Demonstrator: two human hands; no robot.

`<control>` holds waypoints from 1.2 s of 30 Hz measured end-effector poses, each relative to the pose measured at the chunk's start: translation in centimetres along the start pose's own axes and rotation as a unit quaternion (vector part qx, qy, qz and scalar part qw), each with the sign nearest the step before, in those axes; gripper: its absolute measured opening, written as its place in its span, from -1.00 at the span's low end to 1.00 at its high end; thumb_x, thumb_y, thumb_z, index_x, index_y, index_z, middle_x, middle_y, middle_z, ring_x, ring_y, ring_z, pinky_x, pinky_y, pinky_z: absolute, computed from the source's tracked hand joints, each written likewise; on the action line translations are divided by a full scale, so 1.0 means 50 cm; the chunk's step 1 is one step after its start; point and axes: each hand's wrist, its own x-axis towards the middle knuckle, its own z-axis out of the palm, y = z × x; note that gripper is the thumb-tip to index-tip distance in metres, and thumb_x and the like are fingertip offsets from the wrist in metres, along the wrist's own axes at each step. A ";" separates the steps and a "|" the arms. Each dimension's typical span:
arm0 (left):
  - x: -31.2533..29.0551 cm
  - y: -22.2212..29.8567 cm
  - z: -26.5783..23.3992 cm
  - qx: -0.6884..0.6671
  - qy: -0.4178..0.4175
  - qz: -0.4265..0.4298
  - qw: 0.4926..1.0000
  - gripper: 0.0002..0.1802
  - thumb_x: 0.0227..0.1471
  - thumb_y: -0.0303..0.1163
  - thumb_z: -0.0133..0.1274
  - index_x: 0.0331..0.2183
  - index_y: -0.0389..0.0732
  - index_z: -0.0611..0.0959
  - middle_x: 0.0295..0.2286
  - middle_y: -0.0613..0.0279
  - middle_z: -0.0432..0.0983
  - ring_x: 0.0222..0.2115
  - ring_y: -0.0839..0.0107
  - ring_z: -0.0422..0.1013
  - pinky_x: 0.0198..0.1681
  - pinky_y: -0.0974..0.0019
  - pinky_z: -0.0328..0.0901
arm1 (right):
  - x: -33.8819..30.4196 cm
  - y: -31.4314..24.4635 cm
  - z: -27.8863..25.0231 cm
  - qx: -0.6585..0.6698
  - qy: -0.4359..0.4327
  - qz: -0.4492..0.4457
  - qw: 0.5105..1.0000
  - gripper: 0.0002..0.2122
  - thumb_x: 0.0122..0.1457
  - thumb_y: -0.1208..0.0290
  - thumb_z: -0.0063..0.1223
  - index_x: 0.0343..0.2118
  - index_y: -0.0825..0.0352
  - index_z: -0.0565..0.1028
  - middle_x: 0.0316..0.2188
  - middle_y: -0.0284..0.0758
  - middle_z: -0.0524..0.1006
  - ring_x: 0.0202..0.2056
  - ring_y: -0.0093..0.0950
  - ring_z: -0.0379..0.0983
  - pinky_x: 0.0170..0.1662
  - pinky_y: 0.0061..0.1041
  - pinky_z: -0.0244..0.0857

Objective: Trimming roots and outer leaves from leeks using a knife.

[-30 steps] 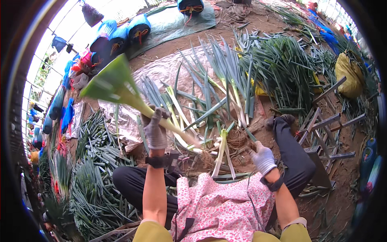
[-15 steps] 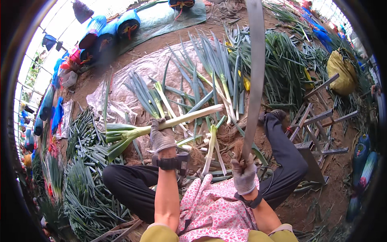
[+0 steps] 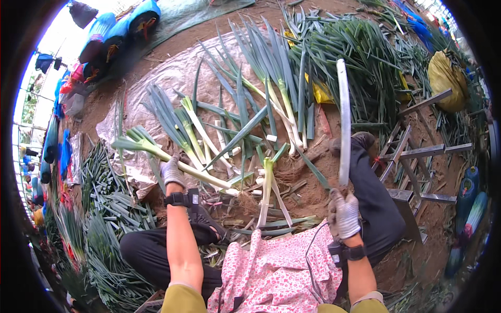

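Leek (image 3: 201,174), white-shanked, green-topped, lower end perhaps trimmed, lies in left grip (image 3: 171,173); right grip (image 3: 343,214) holds blade (image 3: 345,120).

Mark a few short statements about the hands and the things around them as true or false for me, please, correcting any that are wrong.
1. The left hand and the right hand both wear gloves. True.
2. The right hand is empty. False: it grips a long blade.
3. The left hand holds a leek. True.
4. The long blade rests against that leek. False: the two are well apart.
5. A yellow sack sits beyond the metal frame. True.
6. The cloth at the middle of the lower edge is plain blue. False: that cloth is pink and patterned.
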 end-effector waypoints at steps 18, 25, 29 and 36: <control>-0.103 -0.457 1.090 0.346 -0.318 0.352 0.810 -0.73 0.18 -0.32 0.37 -0.12 -0.24 0.76 -0.27 -0.06 0.74 -0.23 -0.04 0.66 -0.12 0.03 0.52 | 0.300 0.001 -0.101 -0.034 0.039 0.141 0.989 -0.57 0.43 0.36 0.26 0.17 0.52 0.37 -0.42 -0.40 0.55 -0.59 -0.69 0.39 -0.63 -0.61 0.26; -0.085 -0.520 1.314 0.578 -0.193 0.208 0.765 -0.61 0.27 -0.25 0.27 0.00 -0.28 0.59 -0.13 -0.15 0.73 -0.07 -0.11 0.70 -0.03 -0.09 0.61 | 0.324 -0.003 -0.111 0.035 0.056 0.182 0.981 -0.68 0.39 0.42 0.29 0.06 0.46 0.45 -0.40 -0.41 0.57 -0.54 -0.68 0.46 -0.55 -0.61 0.38; -0.099 -0.489 1.296 0.521 -0.230 0.111 0.814 -0.65 0.08 -0.40 0.26 -0.10 -0.30 0.60 -0.31 -0.16 0.74 -0.28 -0.07 0.73 -0.20 -0.03 0.59 | 0.303 -0.004 -0.130 0.027 0.041 0.174 0.983 -0.67 0.41 0.37 0.29 0.06 0.47 0.46 -0.40 -0.41 0.58 -0.54 -0.69 0.46 -0.53 -0.63 0.39; -0.239 -0.284 0.955 -0.109 -0.345 -0.206 0.909 -0.69 0.09 -0.63 0.13 -0.15 -0.13 0.47 -0.52 0.22 0.48 -0.63 0.32 0.44 -0.58 0.25 0.37 | 0.221 0.011 -0.139 -0.104 0.010 0.004 0.994 -0.48 0.40 0.07 0.35 0.05 0.53 0.49 -0.48 -0.38 0.56 -0.51 -0.58 0.46 -0.45 -0.46 0.36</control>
